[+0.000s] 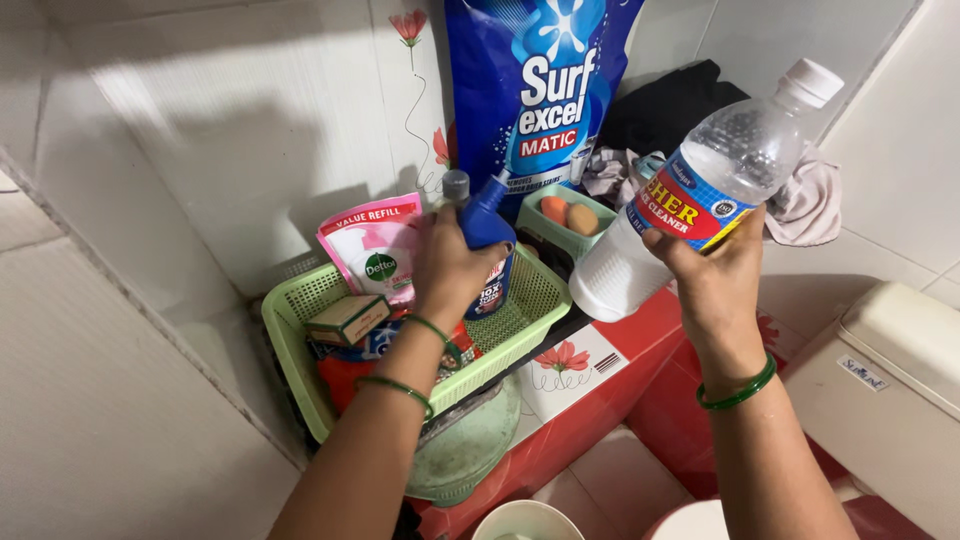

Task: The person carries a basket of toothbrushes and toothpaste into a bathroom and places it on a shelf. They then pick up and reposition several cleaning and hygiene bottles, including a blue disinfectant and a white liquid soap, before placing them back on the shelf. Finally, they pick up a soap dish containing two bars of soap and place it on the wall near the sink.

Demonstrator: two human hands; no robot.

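Observation:
My left hand [447, 268] grips a dark blue bottle [487, 222] with an angled neck, standing in a light green plastic basket [289, 345]. My right hand [713, 272] holds up a large clear plastic bottle [705, 190] with a white cap and a red, yellow and blue label, tilted, cap pointing up to the right. White liquid fills its lower part. Both wrists wear green bangles.
The basket also holds a pink refill pouch [375, 250], a small box [347, 318] and a red pack. Behind stand a big blue detergent bag [540, 90], a small green tray with orange and tan soaps [568, 215], and crumpled cloths [690, 110]. A white toilet tank [890, 390] is at the right.

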